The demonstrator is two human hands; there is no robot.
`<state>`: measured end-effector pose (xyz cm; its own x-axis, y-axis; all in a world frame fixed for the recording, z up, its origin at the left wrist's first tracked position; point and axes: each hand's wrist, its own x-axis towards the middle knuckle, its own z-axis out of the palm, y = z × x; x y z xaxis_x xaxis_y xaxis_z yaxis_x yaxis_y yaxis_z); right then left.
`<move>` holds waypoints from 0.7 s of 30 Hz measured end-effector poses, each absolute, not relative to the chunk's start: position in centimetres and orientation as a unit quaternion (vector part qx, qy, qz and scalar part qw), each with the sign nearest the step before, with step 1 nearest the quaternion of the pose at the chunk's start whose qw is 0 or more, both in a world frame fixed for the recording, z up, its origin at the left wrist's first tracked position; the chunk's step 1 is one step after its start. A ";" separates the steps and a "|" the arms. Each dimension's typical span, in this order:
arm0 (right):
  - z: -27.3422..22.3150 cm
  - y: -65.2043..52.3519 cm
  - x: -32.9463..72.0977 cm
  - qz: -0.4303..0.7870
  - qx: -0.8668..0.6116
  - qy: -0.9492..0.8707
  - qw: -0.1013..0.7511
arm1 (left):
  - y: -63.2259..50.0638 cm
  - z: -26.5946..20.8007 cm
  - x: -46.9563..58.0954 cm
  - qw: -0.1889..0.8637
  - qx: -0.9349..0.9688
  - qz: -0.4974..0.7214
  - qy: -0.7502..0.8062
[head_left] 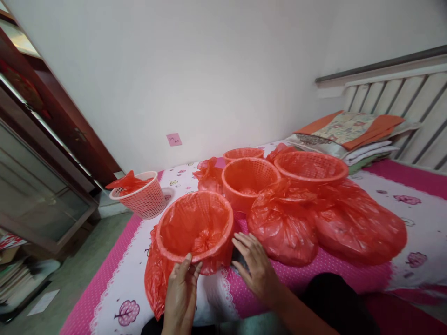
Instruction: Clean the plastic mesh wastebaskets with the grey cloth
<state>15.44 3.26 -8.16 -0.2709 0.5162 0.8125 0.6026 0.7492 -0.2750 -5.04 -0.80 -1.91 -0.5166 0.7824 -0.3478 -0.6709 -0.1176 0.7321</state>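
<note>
A round plastic basket [228, 228], lined with a red plastic bag [181, 223], stands upright near the front of the bed. The bag is folded over its rim, and loose red plastic hangs at the left side. At the near edge, my left hand [182, 284] pinches the lined rim between thumb and fingers. My right hand [254, 265] is beside the basket's right wall, fingers apart and holding nothing visible; whether its fingertips touch the wall I cannot tell. Under that hand lies a dark flat object [240, 260], mostly hidden.
Several red-lined baskets [250, 173] stand behind, with knotted, filled red bags [284, 228] to the right. A pink basket [150, 200] with red plastic in it is at left. Folded bedding [352, 128] lies near the radiator [401, 102]. The bed's left edge drops to the floor.
</note>
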 end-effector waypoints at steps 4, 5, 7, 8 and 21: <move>-13.1 2.1 21.8 -0.042 -0.380 -0.776 0.501 | 0.1 -2.3 -5.5 0.494 0.070 0.748 0.438; -14.5 1.5 23.6 -0.028 -0.400 -0.770 0.496 | 0.3 -2.3 -5.6 0.495 0.074 0.748 0.436; -17.2 0.0 27.5 0.002 -0.468 -0.745 0.475 | 1.0 -2.2 -5.7 0.495 0.085 0.748 0.433; -18.6 -0.7 29.5 0.007 -0.496 -0.731 0.469 | 1.4 -2.0 -5.7 0.494 0.091 0.749 0.432; -27.9 -4.0 37.4 0.016 -0.638 -0.666 0.386 | 6.7 0.3 -5.7 0.477 0.095 0.754 0.442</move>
<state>37.38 -3.96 -27.88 0.1123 0.8628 0.4929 0.8376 0.1847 -0.5142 -5.70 6.68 0.31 -0.5273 0.8027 -0.2785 -0.6347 -0.1543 0.7572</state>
